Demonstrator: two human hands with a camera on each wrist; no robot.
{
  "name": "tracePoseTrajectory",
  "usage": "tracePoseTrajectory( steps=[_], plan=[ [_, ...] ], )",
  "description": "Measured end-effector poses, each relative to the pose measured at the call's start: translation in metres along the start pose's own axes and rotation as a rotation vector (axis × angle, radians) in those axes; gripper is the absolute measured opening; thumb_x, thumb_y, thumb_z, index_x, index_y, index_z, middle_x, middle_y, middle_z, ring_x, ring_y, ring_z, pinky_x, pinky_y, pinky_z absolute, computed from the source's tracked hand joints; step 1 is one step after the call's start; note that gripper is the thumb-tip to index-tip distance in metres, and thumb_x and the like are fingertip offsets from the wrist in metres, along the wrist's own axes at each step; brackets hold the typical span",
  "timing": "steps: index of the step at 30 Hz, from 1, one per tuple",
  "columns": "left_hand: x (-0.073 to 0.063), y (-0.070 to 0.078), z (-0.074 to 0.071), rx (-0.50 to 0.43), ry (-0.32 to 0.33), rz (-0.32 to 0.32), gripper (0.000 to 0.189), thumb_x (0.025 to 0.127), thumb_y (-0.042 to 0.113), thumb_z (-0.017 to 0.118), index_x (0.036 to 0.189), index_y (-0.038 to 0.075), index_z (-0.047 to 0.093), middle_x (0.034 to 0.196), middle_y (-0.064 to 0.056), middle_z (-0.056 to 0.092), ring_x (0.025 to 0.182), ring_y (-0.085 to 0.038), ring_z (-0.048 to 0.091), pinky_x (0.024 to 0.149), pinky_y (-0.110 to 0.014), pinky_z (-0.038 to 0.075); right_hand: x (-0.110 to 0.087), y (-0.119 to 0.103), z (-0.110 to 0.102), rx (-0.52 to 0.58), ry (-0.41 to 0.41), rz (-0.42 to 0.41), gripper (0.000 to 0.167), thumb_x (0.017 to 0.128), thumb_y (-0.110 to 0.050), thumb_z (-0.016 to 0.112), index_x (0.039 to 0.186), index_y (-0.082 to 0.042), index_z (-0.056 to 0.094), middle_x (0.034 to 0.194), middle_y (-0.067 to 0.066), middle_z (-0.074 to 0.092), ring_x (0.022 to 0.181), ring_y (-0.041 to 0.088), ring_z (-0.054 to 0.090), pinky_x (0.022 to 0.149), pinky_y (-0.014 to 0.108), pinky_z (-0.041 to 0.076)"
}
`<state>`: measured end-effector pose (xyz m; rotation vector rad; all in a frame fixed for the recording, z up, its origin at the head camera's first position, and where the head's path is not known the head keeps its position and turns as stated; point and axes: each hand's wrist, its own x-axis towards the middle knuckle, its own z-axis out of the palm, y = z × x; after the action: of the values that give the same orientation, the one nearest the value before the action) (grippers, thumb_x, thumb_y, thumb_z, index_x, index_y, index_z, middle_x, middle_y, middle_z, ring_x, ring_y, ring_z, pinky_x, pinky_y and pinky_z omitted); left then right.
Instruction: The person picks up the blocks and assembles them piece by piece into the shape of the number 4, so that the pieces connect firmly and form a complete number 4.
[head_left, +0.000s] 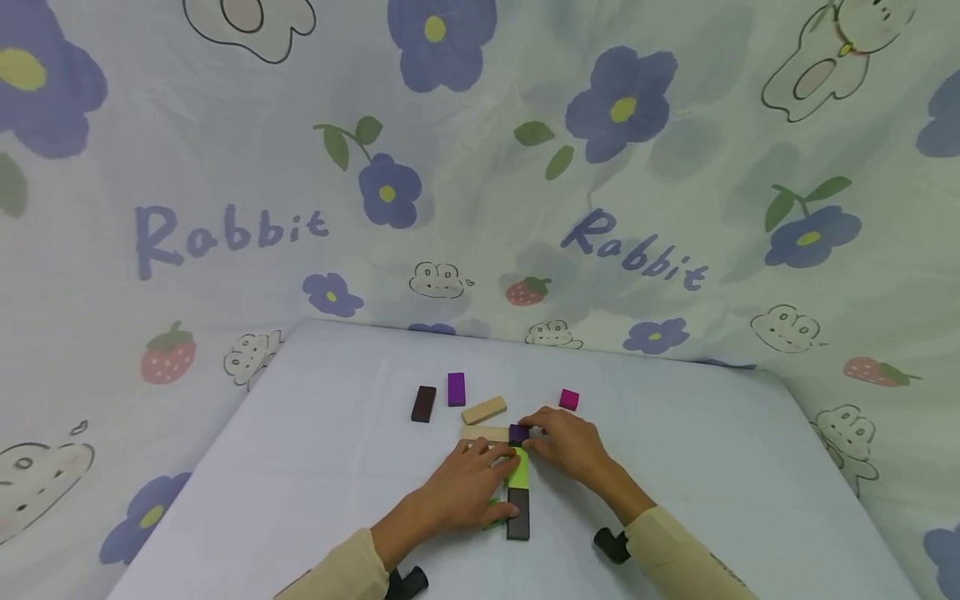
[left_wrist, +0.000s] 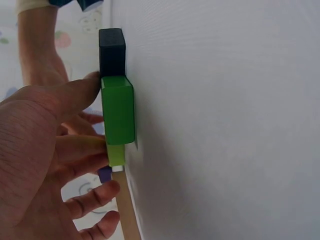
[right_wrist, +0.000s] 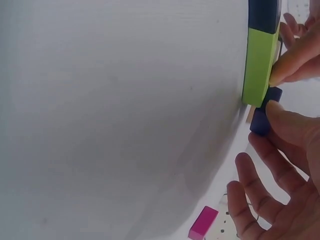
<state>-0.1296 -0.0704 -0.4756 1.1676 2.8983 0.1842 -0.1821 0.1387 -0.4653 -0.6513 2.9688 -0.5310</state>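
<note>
A dark purple block [head_left: 518, 434] sits at the far end of a lime green block [head_left: 519, 472], and my right hand [head_left: 572, 442] pinches it between thumb and index finger. In the right wrist view the other fingers of that hand spread away from the purple block [right_wrist: 261, 120]. My left hand [head_left: 467, 485] reaches over the row from the left, its index finger touching the lime block and its thumb at the dark grey block [head_left: 518, 515]. Beside the row, partly hidden under the left hand, is a green block [left_wrist: 118, 111]. A pale wooden block [head_left: 483, 433] lies left of the purple one.
Farther back on the white table [head_left: 337, 467] lie a dark brown block [head_left: 423, 404], a purple block [head_left: 457, 389], a tan wooden block [head_left: 484, 410] and a magenta block [head_left: 569, 399]. Behind the table hangs a patterned cloth [head_left: 480, 192].
</note>
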Motion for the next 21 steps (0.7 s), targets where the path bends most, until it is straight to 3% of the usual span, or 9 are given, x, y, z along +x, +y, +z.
tracePoseTrajectory(
  steps=[21],
  plan=[
    [-0.0004,0.0011,-0.0008,-0.015,-0.025,-0.014,0.066,0.094,0.063,0.060,0.145,0.021,0.057,0.143,0.004,0.053,0.118,-0.018,0.050,0.097,-0.043,0.044,0.0061,-0.0062,0.0027,0.001,-0.062,0.000,0.031,0.089,-0.026,0.079,0.120,-0.020,0.076,0.111,-0.005,0.071,0.095,0.015,0.066,0.076,0.039,0.055]
  ],
)
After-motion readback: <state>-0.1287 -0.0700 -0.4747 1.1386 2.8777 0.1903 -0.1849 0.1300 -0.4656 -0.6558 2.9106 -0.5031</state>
